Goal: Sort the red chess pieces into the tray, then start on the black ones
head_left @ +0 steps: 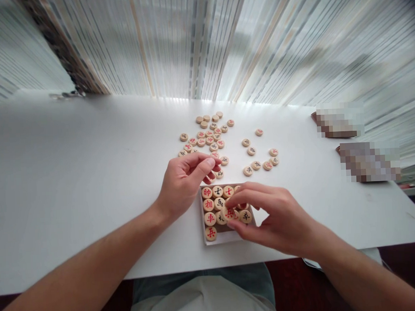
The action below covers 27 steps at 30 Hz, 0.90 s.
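A small shallow box [228,237] near the table's front edge holds rows of round wooden Chinese chess pieces with red or black characters, such as the red soldier piece [211,233] in its front left corner. Above the box, my right hand [273,212] pinches a Chinese chess piece [228,213] with a red character between thumb and fingers. My left hand [188,177] hovers past the box's far left corner with its fingers curled and thumb pressed in. Whether a piece is between those fingertips is hidden. Just beyond them lies a red-marked piece [215,154].
Loose pieces [210,140] lie in a cluster on the white table [91,179] beyond my hands. More loose pieces [256,165] are scattered to the right. Two blurred brown objects [337,124] rest at the far right. Striped curtains [175,47] hang along the back edge.
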Tool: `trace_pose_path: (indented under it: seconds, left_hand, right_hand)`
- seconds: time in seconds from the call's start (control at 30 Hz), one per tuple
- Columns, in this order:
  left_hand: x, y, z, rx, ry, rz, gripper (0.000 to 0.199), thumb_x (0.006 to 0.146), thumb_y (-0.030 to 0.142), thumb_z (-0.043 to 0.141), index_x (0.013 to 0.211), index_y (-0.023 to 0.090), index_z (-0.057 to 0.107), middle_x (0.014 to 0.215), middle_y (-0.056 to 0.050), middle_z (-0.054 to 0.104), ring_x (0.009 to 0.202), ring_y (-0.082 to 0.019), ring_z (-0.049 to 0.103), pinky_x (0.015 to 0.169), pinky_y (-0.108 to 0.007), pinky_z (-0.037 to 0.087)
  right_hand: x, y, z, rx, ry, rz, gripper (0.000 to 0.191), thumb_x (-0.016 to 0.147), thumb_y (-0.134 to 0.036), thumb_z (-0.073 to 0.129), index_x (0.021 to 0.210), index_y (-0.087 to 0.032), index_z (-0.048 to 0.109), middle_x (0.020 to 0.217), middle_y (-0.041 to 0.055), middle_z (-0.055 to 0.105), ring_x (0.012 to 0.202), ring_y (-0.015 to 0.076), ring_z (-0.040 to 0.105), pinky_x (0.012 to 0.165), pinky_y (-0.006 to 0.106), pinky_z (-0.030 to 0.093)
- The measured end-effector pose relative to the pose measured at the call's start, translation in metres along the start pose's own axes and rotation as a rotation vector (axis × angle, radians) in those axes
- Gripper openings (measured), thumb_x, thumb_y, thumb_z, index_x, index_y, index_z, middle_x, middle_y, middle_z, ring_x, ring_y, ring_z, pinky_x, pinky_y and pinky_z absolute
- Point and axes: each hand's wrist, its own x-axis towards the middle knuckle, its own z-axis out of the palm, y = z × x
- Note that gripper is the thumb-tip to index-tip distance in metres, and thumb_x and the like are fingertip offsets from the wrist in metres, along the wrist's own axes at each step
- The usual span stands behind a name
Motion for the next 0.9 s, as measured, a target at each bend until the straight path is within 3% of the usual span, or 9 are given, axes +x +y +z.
trace_pose_path:
  seconds: [0.4,0.9]
  left_hand:
    - [0.0,0.0,0.001,0.039,0.007,0.008,0.019,0.092,0.032,0.075,0.087,0.016,0.085,0.089,-0.008,0.084,0.071,-0.016,0.07,0.067,-0.027,0.059]
    - [0.0,0.002,0.003,-0.006,-0.022,0.037,0.015,0.09,0.024,0.073,0.086,0.015,0.084,0.073,-0.003,0.076,0.07,-0.015,0.068,0.066,-0.025,0.058]
  right_hand:
    - [-0.018,-0.01,0.029,-0.063,-0.122,-0.077,0.008,0.1,-0.017,0.065,0.107,-0.017,0.07,0.093,0.0079,0.07,0.082,0.0209,0.06,0.072,0.032,0.053]
    - [-0.021,-0.012,0.035,-0.098,-0.11,-0.139,0.013,0.105,-0.014,0.062,0.109,-0.014,0.075,0.091,0.0077,0.073,0.08,0.0208,0.059,0.07,0.032,0.05]
